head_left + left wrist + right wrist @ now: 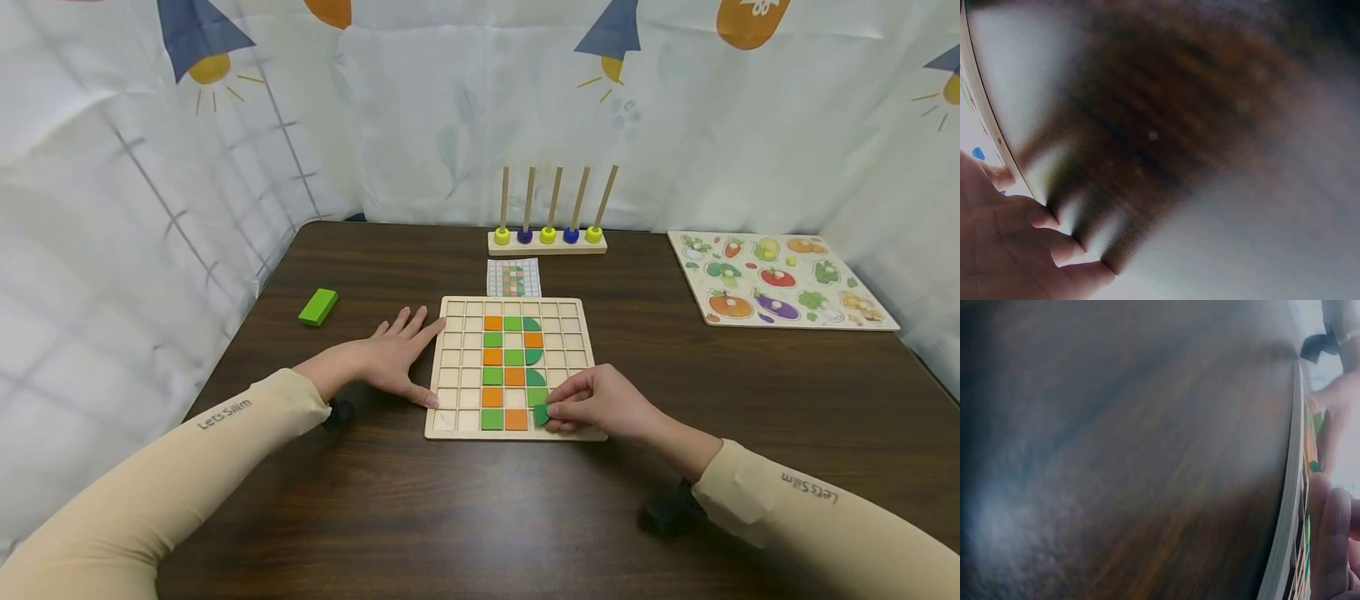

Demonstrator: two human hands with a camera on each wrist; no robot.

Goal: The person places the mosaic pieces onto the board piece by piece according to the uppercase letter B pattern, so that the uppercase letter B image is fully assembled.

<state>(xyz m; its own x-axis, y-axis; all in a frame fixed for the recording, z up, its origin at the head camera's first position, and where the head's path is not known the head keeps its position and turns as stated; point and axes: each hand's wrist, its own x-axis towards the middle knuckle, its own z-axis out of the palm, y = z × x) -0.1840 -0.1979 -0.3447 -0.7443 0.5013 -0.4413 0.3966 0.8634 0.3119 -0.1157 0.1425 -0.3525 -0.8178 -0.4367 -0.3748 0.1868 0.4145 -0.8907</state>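
Observation:
A wooden grid board (460,424) lies on the table, with orange squares, green squares and dark green rounded pieces set in its middle columns. My right hand (600,404) pinches a dark green tile (542,414) between thumb and fingers at the board's lower row, just right of an orange square (516,419). The left hand (390,358) is spread flat at the board's left side, its thumb and index fingertip on the rim. In the left wrist view the fingers of the left hand (1016,244) reach past the board's edge (991,119).
Behind the board lies a pattern card (513,277), and beyond it a peg stand (547,242) with yellow and blue beads. To the left is a green block (318,307). A vegetable picture board (780,283) lies at the back right. A patterned curtain (420,125) surrounds the table.

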